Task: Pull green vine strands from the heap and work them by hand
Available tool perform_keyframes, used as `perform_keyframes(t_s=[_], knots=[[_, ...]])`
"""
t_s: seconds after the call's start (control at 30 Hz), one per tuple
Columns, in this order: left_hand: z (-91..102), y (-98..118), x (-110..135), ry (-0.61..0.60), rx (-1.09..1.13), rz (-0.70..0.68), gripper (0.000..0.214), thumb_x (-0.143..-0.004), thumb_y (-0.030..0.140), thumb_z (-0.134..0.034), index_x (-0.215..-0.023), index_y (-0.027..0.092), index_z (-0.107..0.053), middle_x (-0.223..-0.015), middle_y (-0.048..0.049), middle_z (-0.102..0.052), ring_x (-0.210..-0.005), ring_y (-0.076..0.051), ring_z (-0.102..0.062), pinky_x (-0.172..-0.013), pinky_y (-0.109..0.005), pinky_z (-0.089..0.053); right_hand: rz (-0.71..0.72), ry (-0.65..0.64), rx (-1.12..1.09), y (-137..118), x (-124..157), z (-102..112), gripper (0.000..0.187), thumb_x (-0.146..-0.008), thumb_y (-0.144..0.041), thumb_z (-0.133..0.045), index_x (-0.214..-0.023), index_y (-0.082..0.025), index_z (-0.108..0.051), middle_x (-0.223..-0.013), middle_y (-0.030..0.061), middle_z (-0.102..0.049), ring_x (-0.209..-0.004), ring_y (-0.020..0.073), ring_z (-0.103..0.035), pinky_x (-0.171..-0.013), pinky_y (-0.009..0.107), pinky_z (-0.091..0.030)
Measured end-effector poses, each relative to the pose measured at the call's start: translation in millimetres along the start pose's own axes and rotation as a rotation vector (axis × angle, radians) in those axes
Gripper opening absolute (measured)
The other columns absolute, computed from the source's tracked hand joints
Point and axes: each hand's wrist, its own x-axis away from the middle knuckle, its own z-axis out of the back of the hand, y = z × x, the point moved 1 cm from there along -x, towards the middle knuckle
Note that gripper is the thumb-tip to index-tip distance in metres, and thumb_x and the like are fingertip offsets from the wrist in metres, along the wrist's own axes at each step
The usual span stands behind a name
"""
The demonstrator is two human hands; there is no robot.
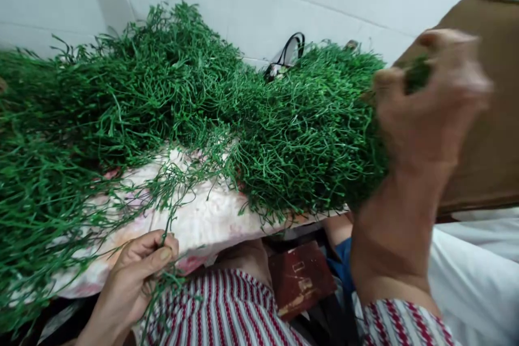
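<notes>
Left hand (pixel 140 270) pinched a few green strands (pixel 162 119) at 7 o'clock; right hand (pixel 425 102) clutched a tuft at 3; most of the heap lay unsorted.

One head-worn camera looks forward and down from close above the left hand (pixel 138 270) and right hand (pixel 425 113), facing the wall beyond them.

Green strands (pixel 170 92); red-striped sleeve (pixel 399 324)
</notes>
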Motion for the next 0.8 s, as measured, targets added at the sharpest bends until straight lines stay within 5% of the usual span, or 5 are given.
perform_keyframes(t_s=[0.17,0.33,0.47,0.6,0.8], knots=[[-8.0,8,-2,0.106,0.115,-0.036,0.018,-0.059,0.024,-0.077,-0.067,0.017,-0.063,-0.063,0.0016,-0.058,-0.05,-0.007,-0.045,-0.043,-0.016,-0.036,0.013,-0.229,0.312,13,-13,-7,0.037,-0.086,-0.044,-0.051,-0.115,-0.021,-0.058,-0.101,0.0092,-0.065,-0.087,0.0171,-0.058,-0.082,0.034,-0.045],[-24.5,21,-4,0.137,0.177,-0.072,0.019,-0.058,0.022,-0.077,-0.067,0.016,-0.061,-0.067,0.0006,-0.061,-0.056,-0.009,-0.054,-0.048,-0.017,-0.044,0.029,0.014,0.241,-27,18,-2,0.037,-0.092,-0.04,-0.041,-0.109,-0.017,-0.063,-0.097,0.0085,-0.065,-0.091,0.0214,-0.061,-0.083,0.038,-0.047],[-41.3,31,-13,0.115,0.197,-0.166,0.017,-0.058,0.018,-0.074,-0.064,0.015,-0.059,-0.068,0.0006,-0.062,-0.058,-0.01,-0.056,-0.054,-0.02,-0.048,0.052,-0.025,0.071,-80,65,-20,0.029,-0.092,-0.028,-0.04,-0.101,-0.023,-0.067,-0.09,0.0043,-0.066,-0.085,0.0228,-0.062,-0.078,0.039,-0.048],[-51.2,31,-22,0.064,0.187,-0.233,0.012,-0.063,0.016,-0.071,-0.063,0.014,-0.059,-0.069,0.0008,-0.062,-0.061,-0.008,-0.055,-0.057,-0.019,-0.047,0.35,-0.501,-0.422,-126,121,-60,0.02,-0.082,-0.016,-0.057,-0.099,-0.023,-0.063,-0.088,0.0038,-0.065,-0.082,0.0183,-0.06,-0.072,0.034,-0.05],[-51.7,23,-23,0.072,0.149,-0.326,0.007,-0.067,0.017,-0.069,-0.066,0.015,-0.062,-0.073,0.0023,-0.059,-0.065,-0.006,-0.051,-0.061,-0.015,-0.041,0.334,-0.696,-0.432,-139,165,-115,0.02,-0.086,-0.025,-0.052,-0.102,-0.016,-0.061,-0.095,0.009,-0.063,-0.087,0.0201,-0.055,-0.078,0.039,-0.044]])
